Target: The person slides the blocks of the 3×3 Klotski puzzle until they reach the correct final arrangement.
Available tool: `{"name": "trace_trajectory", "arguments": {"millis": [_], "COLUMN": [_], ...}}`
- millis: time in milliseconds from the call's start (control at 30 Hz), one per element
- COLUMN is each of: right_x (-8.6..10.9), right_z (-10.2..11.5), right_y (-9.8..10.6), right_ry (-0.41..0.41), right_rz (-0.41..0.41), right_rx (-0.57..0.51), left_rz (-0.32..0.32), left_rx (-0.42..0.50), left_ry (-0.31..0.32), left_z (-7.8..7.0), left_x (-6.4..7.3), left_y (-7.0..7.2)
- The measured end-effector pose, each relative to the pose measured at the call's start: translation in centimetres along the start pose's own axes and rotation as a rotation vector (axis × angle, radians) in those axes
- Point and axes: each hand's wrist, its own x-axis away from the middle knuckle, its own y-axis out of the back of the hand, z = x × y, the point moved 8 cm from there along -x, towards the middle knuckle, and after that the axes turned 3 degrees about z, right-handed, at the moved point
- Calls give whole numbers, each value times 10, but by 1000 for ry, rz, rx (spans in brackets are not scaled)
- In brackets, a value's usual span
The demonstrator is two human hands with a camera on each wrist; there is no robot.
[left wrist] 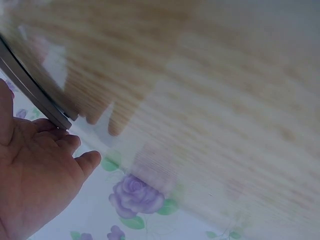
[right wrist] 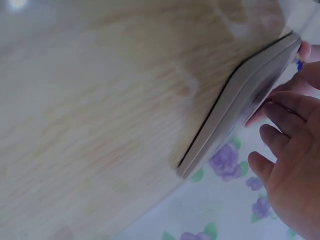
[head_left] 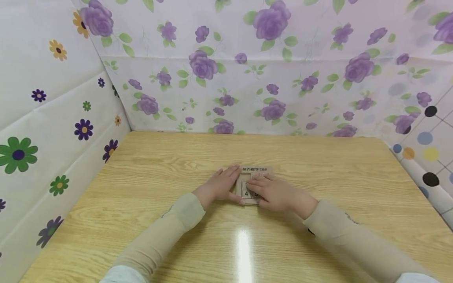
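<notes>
A flat number slide puzzle (head_left: 253,169), with dark lettering along its top edge, lies on the table between both hands. Its number tiles (head_left: 246,193) show a 4 at the lower left; several others are covered by fingers. My left hand (head_left: 221,185) rests along the puzzle's left side, fingers extended and thumb by the lower left corner. Over the tiles reaches my right hand (head_left: 277,193), its fingertips on or just above them. The right wrist view shows the puzzle's side edge (right wrist: 220,125) beside my loosely bent right fingers (right wrist: 275,140).
The glossy wood-grain table (head_left: 170,157) extends around the puzzle on every side. Behind it hangs a cloth with purple flowers (head_left: 201,65). A flowered cloth (head_left: 70,110) borders the left, and a dotted one (head_left: 429,153) the right.
</notes>
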Motion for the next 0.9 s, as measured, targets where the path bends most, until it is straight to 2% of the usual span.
{"name": "trace_trajectory", "arguments": {"millis": [167, 367, 567, 900], "right_x": [-3, -11, -18, -8], "right_z": [4, -4, -12, 0], "right_y": [-2, -2, 0, -1], "right_ry": [-9, -38, -56, -26], "right_rz": [14, 17, 17, -6], "right_rx": [-13, -63, -63, 2], "left_rz": [5, 7, 6, 12], "left_rx": [-10, -10, -12, -8], "left_ry": [0, 2, 7, 8], "left_z": [1, 2, 2, 2], "left_x": [-2, -2, -2, -2], "left_y": [-2, -2, -2, -2]}}
